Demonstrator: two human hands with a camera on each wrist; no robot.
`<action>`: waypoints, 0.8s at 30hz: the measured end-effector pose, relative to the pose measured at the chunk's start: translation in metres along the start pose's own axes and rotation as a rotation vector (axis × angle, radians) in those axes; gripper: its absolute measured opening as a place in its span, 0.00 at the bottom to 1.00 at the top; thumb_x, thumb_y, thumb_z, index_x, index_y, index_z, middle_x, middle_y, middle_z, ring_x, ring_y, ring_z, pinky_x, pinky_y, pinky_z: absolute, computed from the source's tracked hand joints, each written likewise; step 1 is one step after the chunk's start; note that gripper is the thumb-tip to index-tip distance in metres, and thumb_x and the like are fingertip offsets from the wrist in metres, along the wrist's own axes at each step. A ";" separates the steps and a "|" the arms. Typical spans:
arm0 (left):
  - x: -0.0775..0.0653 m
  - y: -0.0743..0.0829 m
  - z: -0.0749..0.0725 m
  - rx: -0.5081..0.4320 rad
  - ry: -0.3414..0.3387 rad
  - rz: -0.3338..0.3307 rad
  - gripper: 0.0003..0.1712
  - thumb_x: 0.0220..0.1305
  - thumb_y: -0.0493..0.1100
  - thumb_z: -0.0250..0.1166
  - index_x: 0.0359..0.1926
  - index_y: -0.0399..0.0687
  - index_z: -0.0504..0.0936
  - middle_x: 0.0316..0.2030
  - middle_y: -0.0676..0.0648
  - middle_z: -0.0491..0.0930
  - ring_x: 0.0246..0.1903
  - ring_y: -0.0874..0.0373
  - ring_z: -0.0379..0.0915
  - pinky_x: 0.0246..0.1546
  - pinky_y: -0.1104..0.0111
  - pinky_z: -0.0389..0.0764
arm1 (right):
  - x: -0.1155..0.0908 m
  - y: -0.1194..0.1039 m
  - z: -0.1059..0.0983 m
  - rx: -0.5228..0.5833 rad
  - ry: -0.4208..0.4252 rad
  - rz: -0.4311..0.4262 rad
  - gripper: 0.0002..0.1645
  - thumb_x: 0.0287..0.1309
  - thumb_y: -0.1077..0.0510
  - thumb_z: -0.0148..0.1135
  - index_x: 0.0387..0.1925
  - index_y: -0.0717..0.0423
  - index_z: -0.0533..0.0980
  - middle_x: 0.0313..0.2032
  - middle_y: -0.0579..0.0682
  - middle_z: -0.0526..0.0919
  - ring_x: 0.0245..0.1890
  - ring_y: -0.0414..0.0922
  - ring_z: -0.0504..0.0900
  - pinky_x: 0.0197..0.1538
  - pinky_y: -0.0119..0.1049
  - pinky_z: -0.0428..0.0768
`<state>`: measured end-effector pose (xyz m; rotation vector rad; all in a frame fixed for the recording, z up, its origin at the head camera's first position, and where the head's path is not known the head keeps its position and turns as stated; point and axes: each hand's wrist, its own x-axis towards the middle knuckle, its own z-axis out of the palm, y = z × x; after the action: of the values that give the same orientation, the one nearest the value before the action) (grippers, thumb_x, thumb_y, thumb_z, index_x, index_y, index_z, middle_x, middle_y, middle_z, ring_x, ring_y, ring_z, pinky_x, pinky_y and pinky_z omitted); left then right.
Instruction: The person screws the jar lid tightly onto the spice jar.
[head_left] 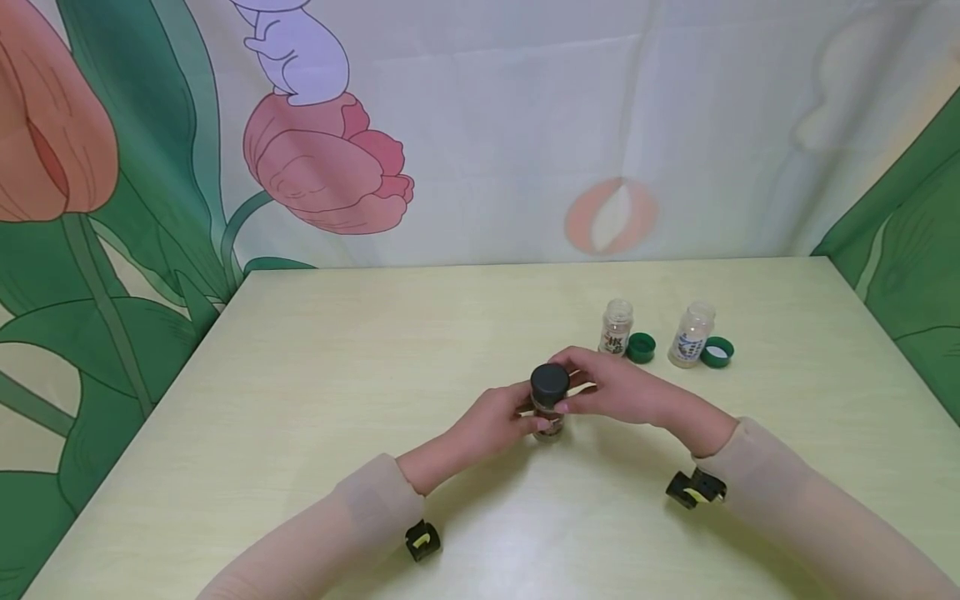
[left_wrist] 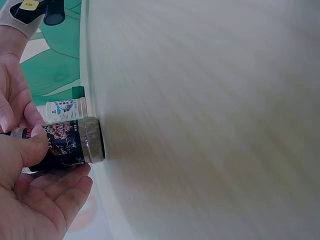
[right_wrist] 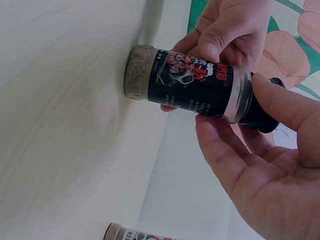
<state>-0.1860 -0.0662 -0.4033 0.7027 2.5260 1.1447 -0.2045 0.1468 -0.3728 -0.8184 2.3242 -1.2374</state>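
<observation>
A seasoning jar [head_left: 549,423] with a black cap [head_left: 550,382] stands upright on the table, between both hands. My left hand [head_left: 497,421] grips its body; in the left wrist view the thumb lies across the dark label [left_wrist: 62,145], with the fingers on the other side. From the right, my right hand [head_left: 618,387] holds the jar near its top. In the right wrist view its thumb [right_wrist: 280,100] touches the black cap near the neck, and its fingertips meet the glass below. The cap sits on the jar.
Behind the right hand stand two small uncapped glass jars, one with dark lettering [head_left: 616,327] and one with a blue label [head_left: 688,340]. Beside them lie two green caps, one [head_left: 641,347] and another [head_left: 717,352]. A printed curtain [head_left: 487,150] hangs behind the table [head_left: 360,350].
</observation>
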 end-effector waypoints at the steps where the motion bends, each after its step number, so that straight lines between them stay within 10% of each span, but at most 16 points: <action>1: 0.000 0.000 0.000 0.005 0.001 0.000 0.18 0.70 0.36 0.65 0.59 0.38 0.79 0.57 0.37 0.85 0.62 0.40 0.80 0.64 0.53 0.81 | 0.000 0.000 0.000 -0.003 0.001 0.003 0.24 0.66 0.64 0.66 0.60 0.67 0.71 0.60 0.65 0.79 0.64 0.64 0.79 0.64 0.50 0.83; 24: 0.000 -0.001 0.001 0.008 -0.002 0.016 0.17 0.70 0.36 0.65 0.58 0.38 0.79 0.56 0.36 0.85 0.62 0.40 0.80 0.63 0.53 0.82 | -0.002 -0.001 0.002 -0.015 0.017 -0.005 0.28 0.64 0.64 0.68 0.62 0.67 0.70 0.59 0.65 0.80 0.62 0.63 0.80 0.63 0.51 0.84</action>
<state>-0.1857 -0.0660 -0.4044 0.7273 2.5295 1.1390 -0.2016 0.1461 -0.3735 -0.8215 2.3495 -1.2350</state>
